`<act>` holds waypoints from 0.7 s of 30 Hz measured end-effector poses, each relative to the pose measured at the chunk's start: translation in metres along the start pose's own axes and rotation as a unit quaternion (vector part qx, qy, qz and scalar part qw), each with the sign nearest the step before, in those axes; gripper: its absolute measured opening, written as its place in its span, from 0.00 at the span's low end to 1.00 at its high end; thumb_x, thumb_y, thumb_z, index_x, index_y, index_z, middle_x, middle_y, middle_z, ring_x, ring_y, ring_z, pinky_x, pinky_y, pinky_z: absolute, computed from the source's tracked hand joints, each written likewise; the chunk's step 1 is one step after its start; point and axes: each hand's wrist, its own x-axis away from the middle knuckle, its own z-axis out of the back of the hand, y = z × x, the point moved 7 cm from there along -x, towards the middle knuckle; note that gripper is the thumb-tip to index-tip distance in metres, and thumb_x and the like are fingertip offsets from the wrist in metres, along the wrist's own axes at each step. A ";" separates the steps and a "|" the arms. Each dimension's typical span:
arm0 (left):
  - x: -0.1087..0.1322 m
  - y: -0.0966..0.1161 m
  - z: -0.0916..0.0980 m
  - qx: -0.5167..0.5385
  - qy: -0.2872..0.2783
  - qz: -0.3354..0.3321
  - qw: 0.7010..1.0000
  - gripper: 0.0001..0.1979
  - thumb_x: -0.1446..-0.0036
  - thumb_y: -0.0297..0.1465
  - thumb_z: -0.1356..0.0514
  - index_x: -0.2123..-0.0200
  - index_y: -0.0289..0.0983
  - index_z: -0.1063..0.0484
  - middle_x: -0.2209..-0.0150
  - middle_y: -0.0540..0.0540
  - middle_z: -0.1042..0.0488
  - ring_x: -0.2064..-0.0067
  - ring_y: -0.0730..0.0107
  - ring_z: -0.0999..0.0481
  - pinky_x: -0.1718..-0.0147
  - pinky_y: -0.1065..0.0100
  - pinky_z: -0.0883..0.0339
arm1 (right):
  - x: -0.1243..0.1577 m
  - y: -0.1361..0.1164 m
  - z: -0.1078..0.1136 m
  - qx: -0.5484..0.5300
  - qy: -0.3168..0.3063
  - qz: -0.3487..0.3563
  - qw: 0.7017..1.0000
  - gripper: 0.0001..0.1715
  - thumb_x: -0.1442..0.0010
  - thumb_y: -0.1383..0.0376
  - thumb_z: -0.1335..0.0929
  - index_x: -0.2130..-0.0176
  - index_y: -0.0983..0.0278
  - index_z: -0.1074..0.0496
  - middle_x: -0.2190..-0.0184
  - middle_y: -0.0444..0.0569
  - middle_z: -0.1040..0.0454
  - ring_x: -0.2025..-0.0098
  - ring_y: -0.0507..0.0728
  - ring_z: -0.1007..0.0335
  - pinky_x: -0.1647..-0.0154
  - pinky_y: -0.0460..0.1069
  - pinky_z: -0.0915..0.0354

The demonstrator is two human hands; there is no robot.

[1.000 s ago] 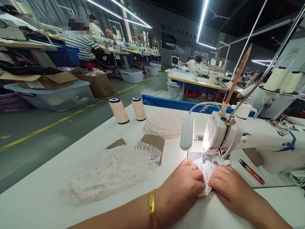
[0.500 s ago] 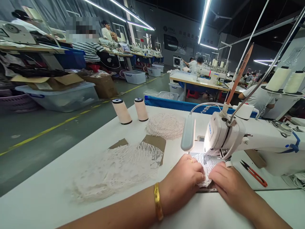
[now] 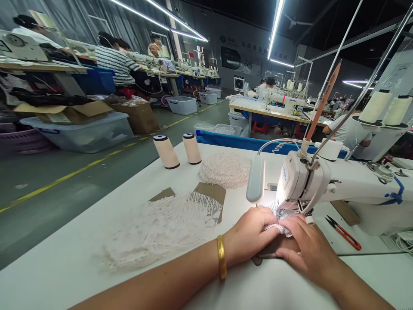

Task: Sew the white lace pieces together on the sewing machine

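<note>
A small piece of white lace (image 3: 285, 229) lies bunched under the head of a white sewing machine (image 3: 292, 183), lit by its lamp (image 3: 255, 181). My left hand (image 3: 253, 234), a gold bangle at its wrist, is closed on the lace's left edge with thumb and fingers together. On the other side, my right hand (image 3: 308, 247) rests its fingers on the lace, while its thumb is spread apart below over the machine's plate. The needle area is partly hidden by my fingers. Orange-handled thread snips (image 3: 343, 232) lie to the right.
A heap of white lace (image 3: 155, 232) over brown card (image 3: 211, 191) spreads left of my hands. Behind it sit a round lace pile (image 3: 226, 170) and two thread cones (image 3: 166, 151). A blue cloth trough (image 3: 226, 140) borders the far table edge. Co-workers sit at other machines beyond.
The lace has bunched up and shifted slightly away from me toward the machine head. My right thumb has come away from the fingers, and my left hand has moved slightly farther forward.
</note>
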 end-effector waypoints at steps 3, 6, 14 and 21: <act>-0.004 -0.007 0.000 0.086 -0.027 0.073 0.993 0.19 0.33 0.38 0.45 0.75 0.37 0.27 0.74 0.50 0.29 0.66 0.65 0.28 0.64 0.67 0.35 | -0.003 0.005 -0.001 0.005 0.036 -0.048 0.998 0.11 0.28 0.70 0.39 0.49 0.60 0.33 0.59 0.50 0.21 0.61 0.61 0.26 0.62 0.53 0.33; -0.005 -0.012 0.001 0.119 -0.029 0.113 0.986 0.20 0.32 0.42 0.45 0.71 0.37 0.23 0.70 0.49 0.25 0.63 0.64 0.26 0.63 0.67 0.34 | -0.006 0.009 -0.002 -0.027 0.036 -0.080 0.996 0.12 0.26 0.70 0.42 0.51 0.58 0.33 0.64 0.45 0.22 0.68 0.57 0.28 0.67 0.50 0.37; 0.011 0.014 0.004 -0.031 -0.023 -0.107 0.993 0.14 0.30 0.35 0.42 0.66 0.38 0.20 0.62 0.47 0.19 0.58 0.63 0.24 0.54 0.64 0.35 | -0.003 -0.002 0.000 -0.035 -0.027 0.024 0.999 0.15 0.34 0.76 0.41 0.60 0.59 0.32 0.66 0.46 0.27 0.64 0.58 0.33 0.65 0.50 0.40; 0.029 0.028 -0.002 -0.168 0.014 -0.175 0.970 0.09 0.34 0.25 0.36 0.69 0.40 0.21 0.66 0.51 0.19 0.64 0.66 0.25 0.59 0.61 0.40 | 0.005 -0.010 0.006 -0.039 -0.079 0.060 0.994 0.16 0.35 0.78 0.36 0.57 0.59 0.29 0.61 0.46 0.25 0.61 0.57 0.33 0.61 0.50 0.41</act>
